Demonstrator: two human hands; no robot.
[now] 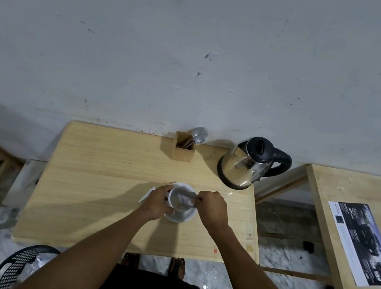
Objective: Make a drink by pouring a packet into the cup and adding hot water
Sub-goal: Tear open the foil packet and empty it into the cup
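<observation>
A white cup point(173, 203) stands on a white saucer point(184, 217) near the middle of the wooden table point(109, 176). My left hand point(156, 202) is wrapped around the cup's left side. My right hand point(212, 207) pinches a small pale packet point(185, 199), tilted over the cup's mouth. Whether powder is falling is too blurred to tell. A steel electric kettle point(247, 166) with a black lid and handle sits at the table's back right, its lid closed.
A wooden holder point(184, 147) with spoons and a fork stands at the back edge by the wall. A white strip of paper point(146, 195) lies left of my left hand. A second table point(337, 217) with printed sheets is on the right. A black basket point(23, 265) sits on the floor.
</observation>
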